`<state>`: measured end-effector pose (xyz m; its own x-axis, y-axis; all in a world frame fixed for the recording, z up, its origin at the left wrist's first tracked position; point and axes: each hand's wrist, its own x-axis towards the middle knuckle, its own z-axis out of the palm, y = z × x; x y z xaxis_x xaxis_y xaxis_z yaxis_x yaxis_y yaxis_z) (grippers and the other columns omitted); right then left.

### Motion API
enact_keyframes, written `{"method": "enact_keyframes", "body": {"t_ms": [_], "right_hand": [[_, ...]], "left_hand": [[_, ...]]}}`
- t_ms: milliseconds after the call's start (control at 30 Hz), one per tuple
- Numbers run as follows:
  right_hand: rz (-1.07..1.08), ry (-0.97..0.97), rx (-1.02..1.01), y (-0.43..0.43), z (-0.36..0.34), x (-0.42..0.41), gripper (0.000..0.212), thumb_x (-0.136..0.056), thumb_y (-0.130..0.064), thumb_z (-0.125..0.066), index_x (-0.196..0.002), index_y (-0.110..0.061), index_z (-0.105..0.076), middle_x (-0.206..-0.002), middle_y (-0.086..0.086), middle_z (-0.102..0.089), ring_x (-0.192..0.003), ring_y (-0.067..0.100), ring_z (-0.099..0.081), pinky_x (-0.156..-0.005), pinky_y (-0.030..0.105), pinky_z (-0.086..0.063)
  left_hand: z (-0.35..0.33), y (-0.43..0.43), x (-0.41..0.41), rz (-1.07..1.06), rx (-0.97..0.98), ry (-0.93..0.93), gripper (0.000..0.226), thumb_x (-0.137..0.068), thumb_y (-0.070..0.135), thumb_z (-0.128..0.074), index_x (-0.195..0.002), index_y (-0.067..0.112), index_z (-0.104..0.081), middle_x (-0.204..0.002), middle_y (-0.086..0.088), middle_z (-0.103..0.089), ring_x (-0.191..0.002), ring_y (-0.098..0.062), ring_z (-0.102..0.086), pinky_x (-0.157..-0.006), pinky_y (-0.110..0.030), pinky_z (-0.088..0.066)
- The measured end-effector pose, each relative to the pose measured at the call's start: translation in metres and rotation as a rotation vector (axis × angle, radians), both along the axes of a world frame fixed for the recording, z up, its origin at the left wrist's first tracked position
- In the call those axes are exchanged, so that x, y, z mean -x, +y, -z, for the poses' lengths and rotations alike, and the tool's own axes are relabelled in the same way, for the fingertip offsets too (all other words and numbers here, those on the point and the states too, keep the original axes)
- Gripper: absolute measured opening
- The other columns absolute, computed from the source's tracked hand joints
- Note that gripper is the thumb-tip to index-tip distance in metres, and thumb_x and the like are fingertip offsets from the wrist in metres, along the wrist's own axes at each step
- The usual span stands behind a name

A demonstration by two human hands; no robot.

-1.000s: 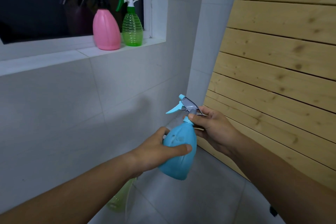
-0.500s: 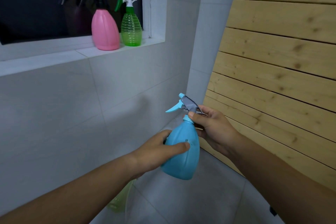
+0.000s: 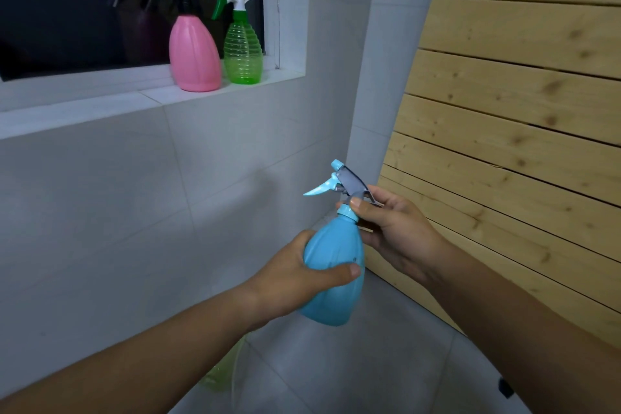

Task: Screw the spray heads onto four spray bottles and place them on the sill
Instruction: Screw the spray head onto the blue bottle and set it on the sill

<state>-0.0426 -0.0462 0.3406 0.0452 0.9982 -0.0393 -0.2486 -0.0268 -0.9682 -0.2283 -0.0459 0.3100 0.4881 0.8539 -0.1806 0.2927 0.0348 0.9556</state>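
Observation:
A blue spray bottle is held upright in mid-air, low in the middle of the view. My left hand wraps around its body. My right hand pinches the neck just under the grey and light-blue spray head, which sits on top of the bottle. A pink bottle with a black head and a clear green bottle with a white head stand side by side at the right end of the white sill. A yellowish-green bottle lies on the floor, mostly hidden by my left arm.
A dark window sits behind the sill and mirrors the bottles. White tiled wall runs below the sill. A slatted wooden panel leans on the right. Grey floor tiles lie underneath.
The blue bottle has been lifted a little and tilted more upright. My right hand's fingers have shifted on the neck below the spray head.

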Motion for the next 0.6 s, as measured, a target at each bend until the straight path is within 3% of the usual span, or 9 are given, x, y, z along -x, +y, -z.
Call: {"method": "enact_keyframes", "body": {"t_ms": [100, 267, 400, 467, 600], "right_hand": [[-0.051, 0.012, -0.013, -0.001, -0.005, -0.003, 0.033, -0.094, -0.005, -0.056, -0.126, -0.009, -0.062, -0.105, 0.011, -0.072, -0.097, 0.019, -0.070, -0.089, 0.040, -0.057], [-0.162, 0.024, -0.005, 0.000, -0.008, -0.012, 0.033, -0.094, -0.004, -0.054, -0.127, -0.007, -0.060, -0.105, 0.012, -0.071, -0.095, 0.020, -0.069, -0.087, 0.039, -0.057], [-0.115, -0.061, -0.004, 0.000, -0.005, -0.011, 0.029, -0.094, -0.006, -0.058, -0.122, -0.010, -0.063, -0.107, 0.012, -0.071, -0.095, 0.020, -0.071, -0.088, 0.039, -0.057], [-0.045, -0.094, -0.007, 0.001, -0.002, -0.006, 0.025, -0.093, -0.007, -0.060, -0.117, -0.012, -0.066, -0.106, 0.013, -0.070, -0.090, 0.020, -0.070, -0.084, 0.035, -0.060], [0.022, -0.080, -0.016, 0.003, -0.001, -0.003, 0.024, -0.092, -0.007, -0.061, -0.115, -0.012, -0.068, -0.103, 0.013, -0.067, -0.081, 0.015, -0.070, -0.073, 0.029, -0.059]], "left_hand": [[-0.002, 0.001, 0.003, 0.037, 0.073, -0.105, 0.059, -0.070, 0.042, -0.083, -0.123, 0.033, -0.061, -0.113, 0.005, -0.076, -0.100, -0.013, -0.075, -0.083, -0.031, -0.062], [-0.006, 0.002, 0.005, 0.088, 0.143, -0.154, 0.053, -0.075, 0.039, -0.079, -0.125, 0.033, -0.064, -0.116, 0.000, -0.077, -0.106, -0.022, -0.075, -0.086, -0.036, -0.061], [-0.004, 0.002, 0.003, 0.045, 0.096, -0.147, 0.050, -0.078, 0.035, -0.084, -0.124, 0.032, -0.064, -0.112, 0.002, -0.078, -0.099, -0.015, -0.076, -0.076, -0.027, -0.060], [-0.002, 0.002, 0.000, 0.018, 0.044, -0.116, 0.052, -0.077, 0.043, -0.084, -0.122, 0.033, -0.062, -0.110, 0.006, -0.077, -0.096, -0.010, -0.075, -0.076, -0.026, -0.059], [-0.004, 0.004, -0.003, 0.044, 0.120, -0.121, 0.049, -0.082, 0.049, -0.061, -0.128, 0.035, -0.058, -0.119, 0.000, -0.073, -0.110, -0.019, -0.071, -0.088, -0.036, -0.056]]}}
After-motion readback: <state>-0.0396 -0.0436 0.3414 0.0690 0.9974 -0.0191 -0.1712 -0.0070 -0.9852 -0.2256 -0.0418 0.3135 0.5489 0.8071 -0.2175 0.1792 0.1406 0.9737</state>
